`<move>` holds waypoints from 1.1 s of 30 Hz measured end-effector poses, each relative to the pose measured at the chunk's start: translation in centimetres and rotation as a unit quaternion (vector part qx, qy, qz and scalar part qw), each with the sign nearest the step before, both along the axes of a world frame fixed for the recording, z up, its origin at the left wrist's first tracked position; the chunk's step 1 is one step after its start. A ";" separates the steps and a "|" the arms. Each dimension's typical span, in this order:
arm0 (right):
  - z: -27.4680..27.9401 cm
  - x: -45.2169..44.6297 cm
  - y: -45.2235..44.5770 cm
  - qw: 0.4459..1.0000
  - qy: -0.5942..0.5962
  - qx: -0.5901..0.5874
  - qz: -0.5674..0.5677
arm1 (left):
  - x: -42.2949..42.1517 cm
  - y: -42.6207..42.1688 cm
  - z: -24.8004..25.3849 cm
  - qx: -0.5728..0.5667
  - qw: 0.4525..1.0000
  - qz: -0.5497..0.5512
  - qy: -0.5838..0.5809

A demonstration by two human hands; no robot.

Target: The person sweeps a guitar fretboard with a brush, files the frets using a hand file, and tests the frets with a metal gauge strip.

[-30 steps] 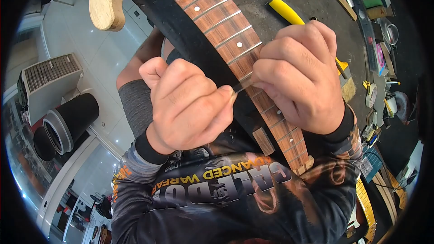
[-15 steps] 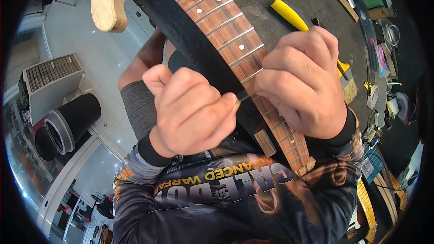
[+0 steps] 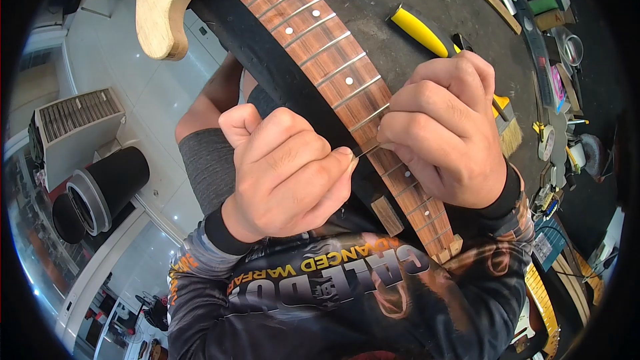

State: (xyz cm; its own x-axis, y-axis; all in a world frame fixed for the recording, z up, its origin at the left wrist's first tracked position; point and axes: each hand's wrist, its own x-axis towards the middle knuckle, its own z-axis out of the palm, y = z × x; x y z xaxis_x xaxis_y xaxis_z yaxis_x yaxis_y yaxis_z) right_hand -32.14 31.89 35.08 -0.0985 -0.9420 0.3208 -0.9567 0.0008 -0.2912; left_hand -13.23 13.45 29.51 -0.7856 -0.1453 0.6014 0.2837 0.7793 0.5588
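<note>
Fingers of the left hand (image 3: 287, 177) pinch one end of a thin strip (image 3: 367, 151), which spans the gap between both sets of fingertips at the fretboard (image 3: 337, 89), though whether it touches there cannot be told. Metal frets (image 3: 341, 70) already cross the board above and below the fingers; the right hand (image 3: 443, 137) grips the strip's other end, so its handling looks unfinished.

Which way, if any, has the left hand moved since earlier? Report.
Yes: the left hand has moved slightly along the guitar neck, toward the shirt, judged against the neck's inlay dots.
</note>
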 end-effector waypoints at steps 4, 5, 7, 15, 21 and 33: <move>-0.5 -0.4 -0.7 1.000 0.004 -0.022 -0.006 | -0.6 -0.3 -0.1 -0.003 1.000 0.018 0.003; -0.7 -0.5 -0.8 1.000 0.005 -0.026 -0.008 | -0.6 -0.2 -0.1 -0.006 1.000 0.020 0.003; -0.7 -0.5 -0.9 1.000 0.006 -0.021 -0.008 | -0.8 -0.2 -0.1 -0.014 1.000 0.027 0.008; -0.3 -0.6 -0.4 1.000 0.004 -0.019 -0.009 | -1.0 -0.1 0.5 -0.003 1.000 0.004 -0.004; -0.4 -0.5 -0.2 1.000 0.006 -0.011 -0.014 | -1.1 0.1 -0.2 0.003 1.000 0.003 0.015; -0.4 -0.5 0.0 1.000 -0.002 -0.011 -0.024 | -1.3 0.2 0.2 0.009 1.000 -0.004 0.003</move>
State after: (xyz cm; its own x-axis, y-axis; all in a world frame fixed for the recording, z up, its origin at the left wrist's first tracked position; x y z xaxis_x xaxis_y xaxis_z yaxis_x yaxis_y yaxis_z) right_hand -32.67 31.86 34.66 -0.1447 -0.9290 0.3407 -0.9542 0.0399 -0.2964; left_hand -14.49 13.69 29.69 -0.7835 -0.1497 0.6031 0.2925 0.7675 0.5705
